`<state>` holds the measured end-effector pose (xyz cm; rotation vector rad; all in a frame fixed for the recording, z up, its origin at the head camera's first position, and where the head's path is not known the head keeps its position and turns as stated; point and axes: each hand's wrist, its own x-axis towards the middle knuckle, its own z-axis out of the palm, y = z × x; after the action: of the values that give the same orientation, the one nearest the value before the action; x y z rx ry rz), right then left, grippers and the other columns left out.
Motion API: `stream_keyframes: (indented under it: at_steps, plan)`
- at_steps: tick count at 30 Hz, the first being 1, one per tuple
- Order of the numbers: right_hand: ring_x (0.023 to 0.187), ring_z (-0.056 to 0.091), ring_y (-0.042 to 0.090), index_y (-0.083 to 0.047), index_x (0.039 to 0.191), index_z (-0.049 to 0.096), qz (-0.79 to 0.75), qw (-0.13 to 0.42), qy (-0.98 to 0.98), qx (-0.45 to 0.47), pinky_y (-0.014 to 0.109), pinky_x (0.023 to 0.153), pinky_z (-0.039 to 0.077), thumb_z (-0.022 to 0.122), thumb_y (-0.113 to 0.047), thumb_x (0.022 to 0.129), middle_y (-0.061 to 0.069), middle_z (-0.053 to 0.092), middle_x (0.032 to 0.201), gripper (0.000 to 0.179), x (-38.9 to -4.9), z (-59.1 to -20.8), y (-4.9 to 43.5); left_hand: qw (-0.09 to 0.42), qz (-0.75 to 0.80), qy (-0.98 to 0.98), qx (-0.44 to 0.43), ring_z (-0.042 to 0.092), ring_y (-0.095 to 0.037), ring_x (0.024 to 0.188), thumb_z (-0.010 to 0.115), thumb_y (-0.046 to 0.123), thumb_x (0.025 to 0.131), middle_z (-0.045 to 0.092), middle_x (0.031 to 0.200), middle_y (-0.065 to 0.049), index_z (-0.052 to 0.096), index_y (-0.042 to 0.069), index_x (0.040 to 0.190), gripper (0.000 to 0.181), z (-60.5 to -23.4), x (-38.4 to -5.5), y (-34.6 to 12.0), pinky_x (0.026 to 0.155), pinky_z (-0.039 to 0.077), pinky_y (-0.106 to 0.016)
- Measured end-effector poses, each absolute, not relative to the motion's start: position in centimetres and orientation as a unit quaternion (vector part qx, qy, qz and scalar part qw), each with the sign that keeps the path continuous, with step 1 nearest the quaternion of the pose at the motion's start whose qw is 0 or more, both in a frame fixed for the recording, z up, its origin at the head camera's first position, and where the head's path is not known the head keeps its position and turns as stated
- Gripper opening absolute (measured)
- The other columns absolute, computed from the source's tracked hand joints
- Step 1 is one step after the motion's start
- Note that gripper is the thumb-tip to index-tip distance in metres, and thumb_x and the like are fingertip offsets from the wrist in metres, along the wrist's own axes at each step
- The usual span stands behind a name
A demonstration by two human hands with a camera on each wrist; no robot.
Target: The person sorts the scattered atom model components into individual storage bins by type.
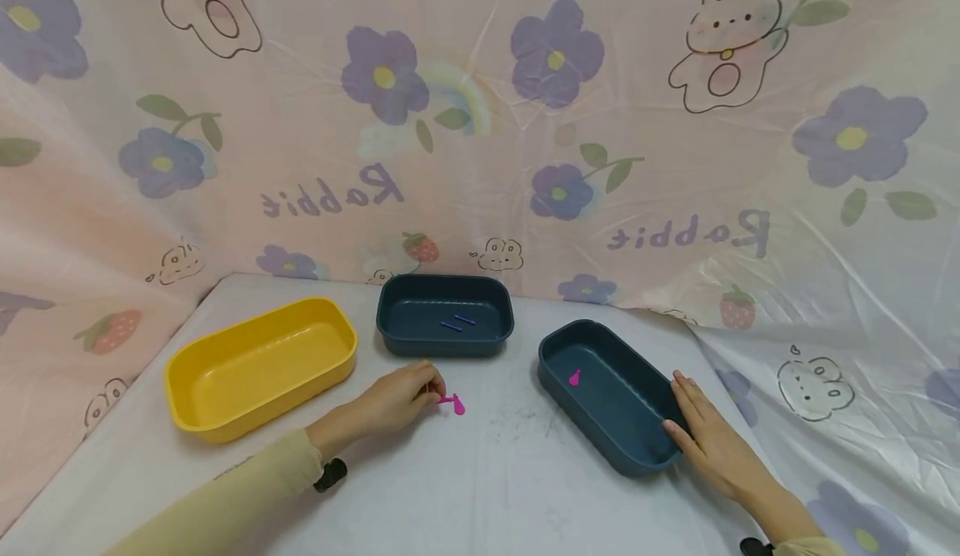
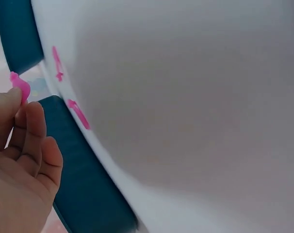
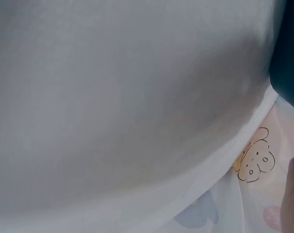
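Between thumb and index finger, my left hand pinches a small bright pink piece, rounded at one end and narrow at the other; its kind I cannot tell. In the left wrist view two more pink pieces, an upper one and a lower one, lie on the white cloth near the fingers. My right hand rests with straight fingers on the outer rim of the right dark blue tray. Inside that tray lies one pink drop-shaped piece. The right wrist view catches only the hand's edge.
A second dark blue tray stands at the back middle with two thin blue sticks in it. To the left is a yellow tray. Behind the white-covered table hangs a rabbit-and-flower printed curtain.
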<state>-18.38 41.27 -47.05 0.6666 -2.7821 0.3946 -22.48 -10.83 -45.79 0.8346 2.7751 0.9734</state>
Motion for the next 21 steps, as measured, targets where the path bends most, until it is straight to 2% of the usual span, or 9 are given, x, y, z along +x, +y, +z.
stream_keyframes:
  at_steps: [8,15,21]
  plan:
    - [0.161,0.003,0.023,0.011,0.159,0.025,0.137,0.130,-0.955,0.229,0.008,0.118,-0.008,0.054,-0.024,0.109,0.020,0.017,0.172,0.068,-18.4,-47.1,41.1,0.040,0.378,0.885,0.269,0.058,-0.011,0.088,0.064,0.010,0.104,0.057,0.098,0.007,0.066,0.010,0.105,0.003,-45.4,-23.1,-8.0,0.085,0.055,-0.030]
    - [0.161,0.004,0.024,0.011,0.159,0.025,0.140,0.132,-0.954,0.229,0.008,0.118,-0.007,0.054,-0.024,0.109,0.020,0.018,0.172,0.068,-18.4,-47.1,41.1,0.024,0.396,0.874,0.280,0.056,-0.008,0.082,0.062,0.010,0.105,0.056,0.099,0.006,0.066,0.012,0.105,0.004,-45.1,-23.7,-4.9,0.075,0.051,-0.024]
    - [0.161,0.004,0.025,0.010,0.160,0.024,0.140,0.130,-0.955,0.228,0.009,0.118,-0.007,0.054,-0.024,0.109,0.020,0.017,0.172,0.068,-18.4,-47.1,41.2,0.004,0.395,0.867,0.304,0.055,-0.010,0.086,0.061,0.014,0.106,0.057,0.097,0.004,0.067,0.009,0.104,0.008,-44.2,-24.4,-2.2,0.077,0.050,-0.024]
